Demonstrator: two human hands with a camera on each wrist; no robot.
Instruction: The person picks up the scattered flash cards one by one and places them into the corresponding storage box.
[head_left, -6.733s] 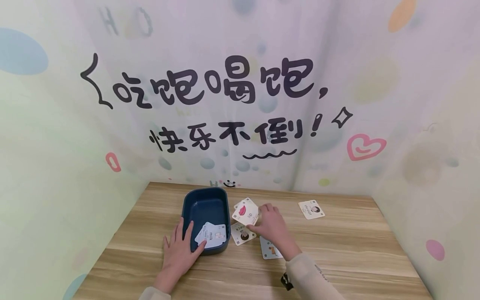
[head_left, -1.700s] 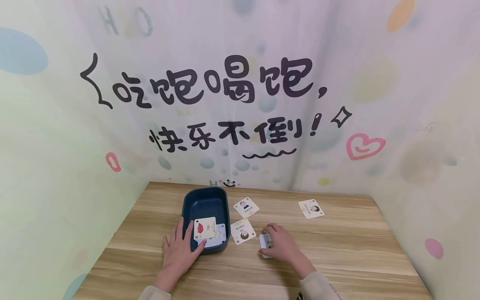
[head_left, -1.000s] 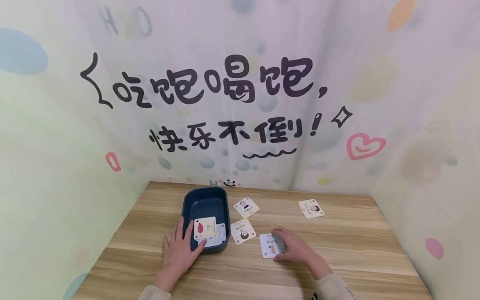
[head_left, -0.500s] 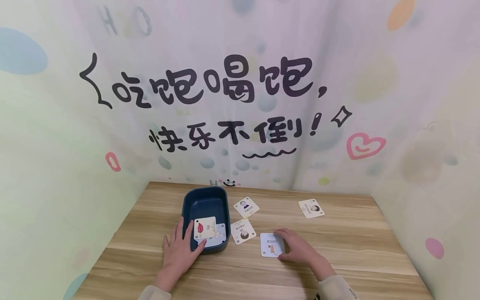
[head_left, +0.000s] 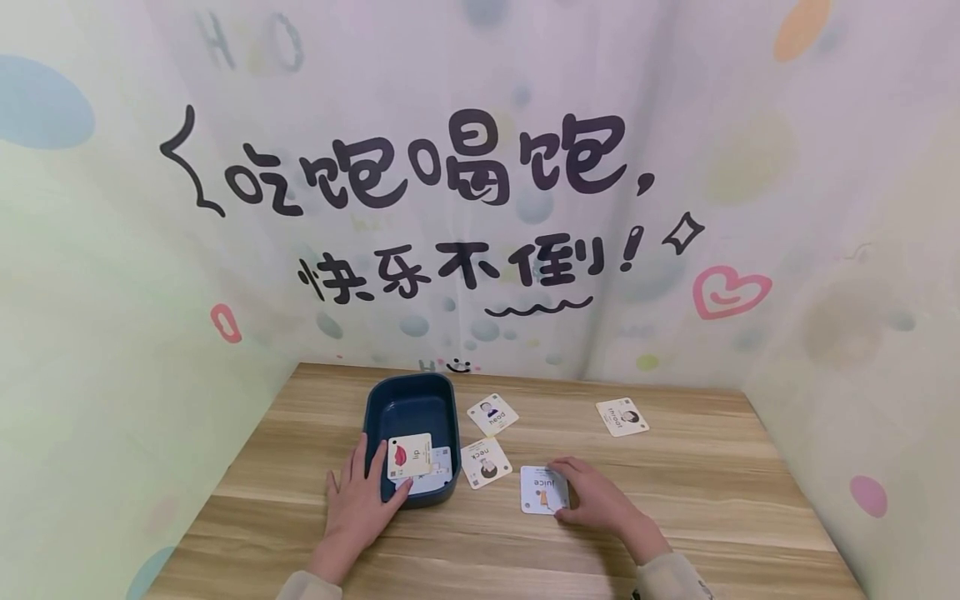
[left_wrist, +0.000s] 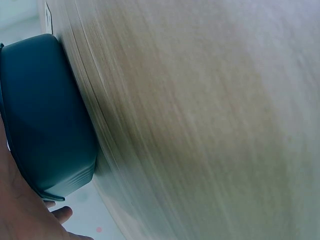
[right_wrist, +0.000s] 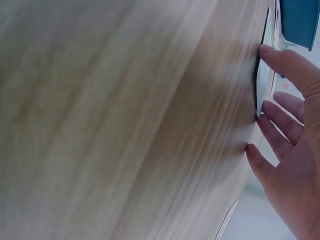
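Observation:
My left hand [head_left: 360,504] rests on the near left corner of a dark blue box [head_left: 415,381], fingers spread. Index finger and thumb reach over its rim; other fingers lie outside the left wall, seen extended in the left wrist view. Inside the box lies a lip card [head_left: 410,456] on top of other cards [head_left: 429,483]. To the right, my right hand [head_left: 600,502] holds the right part of a juice card [head_left: 542,487] between thumb and fingertips at its edges. In the right wrist view the juice card [right_wrist: 263,75] looks slightly bowed, close to the table.
A head card [head_left: 492,414] and a neck card [head_left: 487,463] lie just right of the box, corners nearly meeting. Further right at the back is a throat card [head_left: 622,418]. The wooden table [head_left: 712,483] ends at a printed curtain [head_left: 480,333].
The lip card, earlier in my right hand, now lies in the box. My right hand has come to the juice card, which has shifted slightly right. My left hand has stayed put.

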